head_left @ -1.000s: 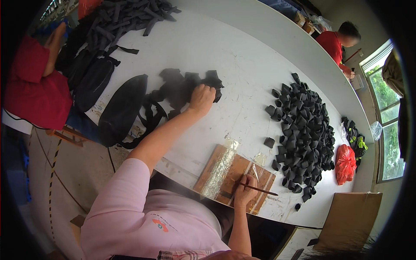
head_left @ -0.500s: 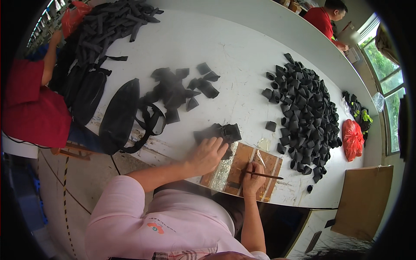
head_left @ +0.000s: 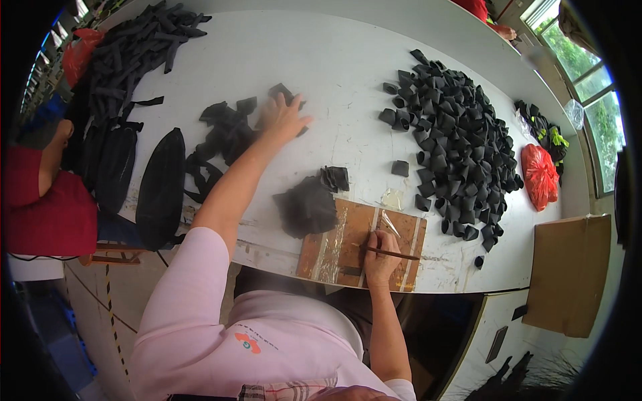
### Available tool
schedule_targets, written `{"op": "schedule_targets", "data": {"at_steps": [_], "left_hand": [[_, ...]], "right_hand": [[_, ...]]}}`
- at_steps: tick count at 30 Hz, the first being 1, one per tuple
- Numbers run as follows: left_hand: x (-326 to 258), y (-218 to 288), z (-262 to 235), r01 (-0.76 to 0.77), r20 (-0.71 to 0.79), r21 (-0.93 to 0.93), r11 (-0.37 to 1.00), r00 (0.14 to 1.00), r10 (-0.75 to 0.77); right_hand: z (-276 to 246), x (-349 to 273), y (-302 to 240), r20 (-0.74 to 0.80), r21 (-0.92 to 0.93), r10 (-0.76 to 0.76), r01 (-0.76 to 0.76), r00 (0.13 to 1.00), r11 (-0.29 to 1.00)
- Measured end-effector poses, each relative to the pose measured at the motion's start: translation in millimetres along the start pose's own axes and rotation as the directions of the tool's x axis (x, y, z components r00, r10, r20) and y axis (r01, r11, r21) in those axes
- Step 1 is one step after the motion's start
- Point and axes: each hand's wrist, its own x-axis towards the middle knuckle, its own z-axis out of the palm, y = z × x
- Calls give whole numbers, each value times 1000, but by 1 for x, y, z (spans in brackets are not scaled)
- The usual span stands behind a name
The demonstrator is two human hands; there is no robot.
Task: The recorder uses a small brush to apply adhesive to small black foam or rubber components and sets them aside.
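Note:
My left hand (head_left: 284,121) reaches out over a loose cluster of flat black fabric pieces (head_left: 227,134), its fingers spread and touching or just above the pieces at the cluster's far right. My right hand (head_left: 381,259) rests on a brown board (head_left: 414,257) crossed by strips of clear tape. It grips a thin brown stick (head_left: 404,255) with a dark pointed tip, aimed right; whether it is a brush or a pen I cannot tell. A small pile of black fabric pieces (head_left: 304,207) lies at the board's left edge, one folded piece (head_left: 336,178) at its far right.
A large heap of folded black pieces (head_left: 461,147) covers the table's right side, near a red plastic bag (head_left: 539,177) and a cardboard box (head_left: 568,274). At left are black strips (head_left: 134,60), black pouches (head_left: 160,187) and a seated co-worker in red (head_left: 50,207).
My left hand has left the small pile beside the board and moved away from me to the loose pieces, opening its fingers. My right hand still holds the stick over the board.

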Motion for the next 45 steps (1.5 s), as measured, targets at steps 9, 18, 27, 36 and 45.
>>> {"op": "schedule_targets", "data": {"at_steps": [9, 18, 27, 36, 45], "left_hand": [[-52, 31, -6, -281, 7, -517, 809, 943, 333], [-82, 83, -64, -299, 108, -307, 904, 932, 345], [-89, 93, -55, -430, -155, -424, 797, 901, 404], [-246, 108, -121, 471, 463, -857, -210, 882, 89], [-244, 105, -140, 754, 541, -543, -370, 651, 532]], "right_hand": [[-6, 5, 0, 30, 38, 73, -74, 997, 997], [-7, 0, 2, 23, 56, 76, -77, 997, 995], [-12, -4, 3, -9, 180, 37, -35, 999, 983], [-65, -25, -88, 318, 862, 359, -425, 878, 275], [-104, -6, -68, 715, 672, 40, -702, 698, 237]]}}
